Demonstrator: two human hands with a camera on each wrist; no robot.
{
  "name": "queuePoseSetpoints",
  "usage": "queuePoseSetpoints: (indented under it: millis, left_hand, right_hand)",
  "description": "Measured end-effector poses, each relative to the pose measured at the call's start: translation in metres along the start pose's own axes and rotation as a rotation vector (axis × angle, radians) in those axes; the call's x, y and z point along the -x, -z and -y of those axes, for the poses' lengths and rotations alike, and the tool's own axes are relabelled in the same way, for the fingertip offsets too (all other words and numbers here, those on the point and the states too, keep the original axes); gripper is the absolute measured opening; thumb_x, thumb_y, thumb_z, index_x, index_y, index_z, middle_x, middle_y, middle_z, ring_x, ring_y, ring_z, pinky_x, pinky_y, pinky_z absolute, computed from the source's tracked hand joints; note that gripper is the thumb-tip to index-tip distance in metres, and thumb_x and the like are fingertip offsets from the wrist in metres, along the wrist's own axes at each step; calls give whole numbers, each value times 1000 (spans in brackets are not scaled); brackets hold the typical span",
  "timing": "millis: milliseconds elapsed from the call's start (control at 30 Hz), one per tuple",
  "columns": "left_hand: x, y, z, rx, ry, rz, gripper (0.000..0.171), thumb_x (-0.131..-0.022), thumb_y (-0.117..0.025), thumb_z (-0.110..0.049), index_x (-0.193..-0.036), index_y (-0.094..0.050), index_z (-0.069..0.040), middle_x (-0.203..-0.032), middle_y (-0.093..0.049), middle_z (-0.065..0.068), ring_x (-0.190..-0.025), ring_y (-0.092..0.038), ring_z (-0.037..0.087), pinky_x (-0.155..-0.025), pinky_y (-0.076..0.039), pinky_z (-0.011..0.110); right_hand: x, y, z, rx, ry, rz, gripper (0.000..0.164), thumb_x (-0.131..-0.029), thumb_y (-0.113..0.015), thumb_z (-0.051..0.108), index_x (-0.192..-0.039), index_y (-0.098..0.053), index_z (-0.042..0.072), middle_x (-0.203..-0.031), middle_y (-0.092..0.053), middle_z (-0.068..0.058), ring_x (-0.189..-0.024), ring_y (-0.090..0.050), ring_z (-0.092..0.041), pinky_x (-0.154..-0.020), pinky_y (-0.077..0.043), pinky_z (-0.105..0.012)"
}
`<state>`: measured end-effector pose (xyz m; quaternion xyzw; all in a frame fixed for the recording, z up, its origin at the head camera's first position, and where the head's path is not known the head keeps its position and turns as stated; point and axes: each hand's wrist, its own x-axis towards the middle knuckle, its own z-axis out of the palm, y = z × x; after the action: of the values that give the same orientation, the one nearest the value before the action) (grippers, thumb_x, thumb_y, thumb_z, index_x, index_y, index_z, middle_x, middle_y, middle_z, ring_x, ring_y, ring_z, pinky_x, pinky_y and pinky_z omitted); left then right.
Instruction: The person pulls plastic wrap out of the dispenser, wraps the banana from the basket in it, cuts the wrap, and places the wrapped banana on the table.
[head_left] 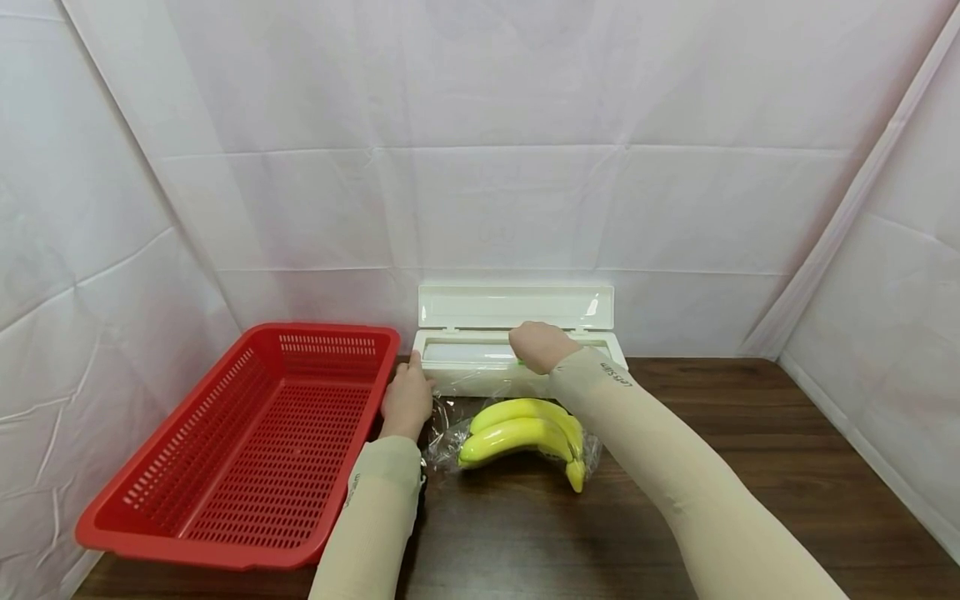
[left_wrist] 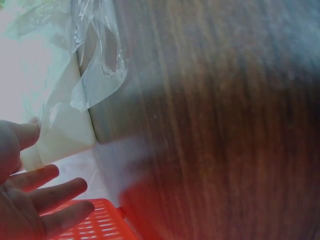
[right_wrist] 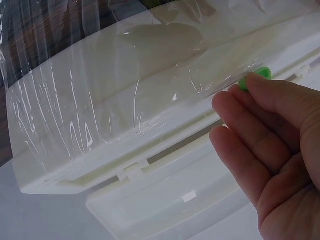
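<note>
A white cling film dispenser (head_left: pixel 472 382) stands at the back of the table, its lid (head_left: pixel 517 305) raised. My left hand (head_left: pixel 408 402) holds its left end between thumb and index finger, the other fingers spread in the left wrist view. Between thumb and fingertips, my right hand (head_left: pixel 542 345) pinches a small green slide cutter (right_wrist: pixel 267 73) on the dispenser's edge, right of the middle. Clear cling film (right_wrist: pixel 80 115) stretches from the dispenser over its front. In front, a bunch of yellow bananas (head_left: pixel 517 435) lies on the film, between my forearms.
A red plastic basket (head_left: pixel 360 492) stands at the left, close beside my left hand and forearm. White cloth walls (head_left: pixel 495 208) enclose the dark wooden table (head_left: pixel 555 542) at the back and both sides.
</note>
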<state>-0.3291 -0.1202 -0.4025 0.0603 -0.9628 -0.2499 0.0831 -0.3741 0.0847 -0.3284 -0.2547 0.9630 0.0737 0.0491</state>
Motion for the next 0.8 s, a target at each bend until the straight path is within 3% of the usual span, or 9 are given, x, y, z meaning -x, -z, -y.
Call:
queuePoseSetpoints:
  millis: [233,467,800]
  left_hand:
    - [0,-1,0,2,-3,-2,61,-95,-56,-22,-148,-30,-5,-129,-52,24,-100,-61,41,-84,-51,49]
    - [0,-1,0,-2,-9,-8,61,-95,-56,-23,-147,-30,-5,-128,-52,24,-100,-61,41,-84,-51,49]
    - [1,-1,0,4,5,8,62,-95,-56,-23,-148,-28,-6,-131,-50,24,-102,-60,41,-85,-50,49]
  right_hand:
    - [3,0,-1,-1,0,-3,37,-93,-51,0,-60,-46,15,-54,-40,2,-55,-32,-12,-54,-35,-27]
    - [1,-1,-4,15,-12,-2,29,-92,-53,0,-66,-55,12,-61,-54,0,-56,-39,-13,-54,-39,-27]
    - [4,2,-6,13,4,6,24,-89,-55,-3,-69,-60,8,-65,-60,-2,-58,-48,-13,-57,-48,-26]
